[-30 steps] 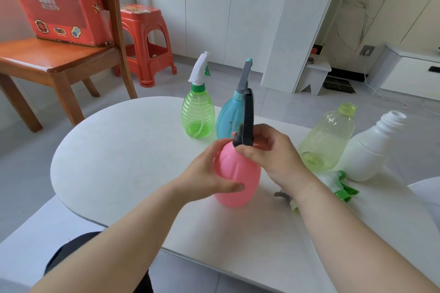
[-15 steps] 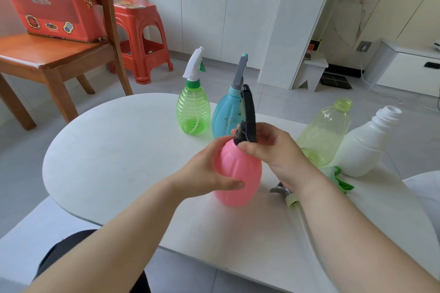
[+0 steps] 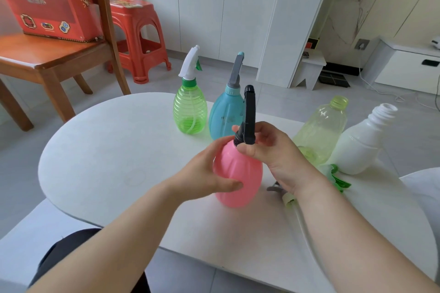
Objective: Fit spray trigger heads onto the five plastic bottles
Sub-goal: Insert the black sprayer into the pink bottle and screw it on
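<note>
A pink bottle (image 3: 240,178) stands mid-table with my left hand (image 3: 204,173) wrapped round its left side. My right hand (image 3: 273,150) grips the base of the black trigger head (image 3: 248,114) at the bottle's neck. Behind stand a green bottle (image 3: 189,112) with a white trigger head and a blue bottle (image 3: 223,114) with a grey one. To the right, a pale yellow-green bottle (image 3: 321,133) and a white bottle (image 3: 359,147) stand with bare necks. Two loose trigger heads lie by my right wrist: a grey-and-pale one (image 3: 282,194) and a green one (image 3: 338,177), both partly hidden.
The white table (image 3: 107,150) has a rounded left end and its front edge close to my body. Off the table to the left are a wooden chair (image 3: 47,59) holding a red box (image 3: 47,0) and a red plastic stool (image 3: 135,38). White cabinets stand behind.
My right hand has shifted its hold around the black trigger head at the pink bottle's neck; the head stands a little more upright. The left hand keeps its hold. The view has drifted slightly.
</note>
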Tool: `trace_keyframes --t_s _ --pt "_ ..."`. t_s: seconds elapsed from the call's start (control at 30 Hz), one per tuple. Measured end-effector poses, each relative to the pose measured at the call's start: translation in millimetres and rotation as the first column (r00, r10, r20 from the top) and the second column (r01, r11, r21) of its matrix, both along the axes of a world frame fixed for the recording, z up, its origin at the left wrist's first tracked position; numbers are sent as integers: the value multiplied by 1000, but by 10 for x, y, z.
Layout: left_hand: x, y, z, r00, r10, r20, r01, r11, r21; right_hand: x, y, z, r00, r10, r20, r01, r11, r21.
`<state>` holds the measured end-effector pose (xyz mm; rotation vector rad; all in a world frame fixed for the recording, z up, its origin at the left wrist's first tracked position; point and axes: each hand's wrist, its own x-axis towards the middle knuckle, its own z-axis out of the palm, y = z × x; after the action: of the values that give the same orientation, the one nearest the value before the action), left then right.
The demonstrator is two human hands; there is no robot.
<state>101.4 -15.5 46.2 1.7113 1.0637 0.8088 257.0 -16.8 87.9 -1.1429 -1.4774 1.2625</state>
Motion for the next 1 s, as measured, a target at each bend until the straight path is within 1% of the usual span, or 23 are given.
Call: trace_keyframes --t_s 0.03,0.07,0.13,0.2,0.27,0.3,0.37,0.43,0.47,0.53,0.57,0.63,0.7,0.77,0.87,0.9,0.93,1.0 --pt "32 -10 -10 1000 23 22 -23 1000 5 -27 1 -20 998 -57 13 57 998 20" --pt "73 -32 -33 996 83 37 -84 996 25 -56 1 -41 991 -126 36 124 991 50" --pt "177 -114 -101 961 277 13 -277 955 109 -120 4 -81 969 -234 77 224 967 122" --pt "269 -220 -143 898 440 -22 -427 883 194 -180 -6 -99 963 -258 80 243 956 166" --pt "285 -270 -164 873 487 -31 -464 849 252 -194 -10 -107 961 -263 79 245 952 185" --pt "256 -269 -160 881 473 -32 -450 855 259 -182 -8 -110 963 -260 74 244 954 176" --pt "151 -221 -130 929 370 -5 -363 912 192 -138 -6 -85 982 -186 33 181 978 108" --pt "30 -126 -80 981 195 19 -196 979 62 -86 -5 -41 999 -18 -28 19 999 42" --pt "-20 -74 -51 995 96 2 -96 995 16 -60 -4 -25 997 68 -37 -67 997 28" --pt "-81 9 7 998 -51 -46 49 998 -41 -31 5 -10 984 174 20 -175 984 20" --pt "-93 36 31 995 -78 -64 74 995 -62 -26 16 -12 980 188 59 -189 982 17" --pt "-87 70 27 994 -83 -73 77 994 -77 -20 31 -23 983 162 89 -164 986 19" --pt "-59 70 -24 997 -39 -59 36 998 -50 -32 28 -59 992 100 81 -104 994 44" --pt "-31 40 -80 999 23 -23 -24 1000 -21 -81 -8 -126 998 14 67 -20 995 97" --pt "-2 12 -120 998 58 14 -58 998 -7 -137 -59 -214 989 -118 93 100 978 182" --pt "1 11 -118 998 58 13 -58 998 -9 -125 -51 -191 987 -117 110 96 978 184" --pt "4 18 -109 999 52 9 -52 999 -17 -89 -26 -139 988 -73 138 50 986 161" --pt "4 31 -84 1000 28 -5 -28 999 -40 -11 50 18 970 127 207 -138 990 38"
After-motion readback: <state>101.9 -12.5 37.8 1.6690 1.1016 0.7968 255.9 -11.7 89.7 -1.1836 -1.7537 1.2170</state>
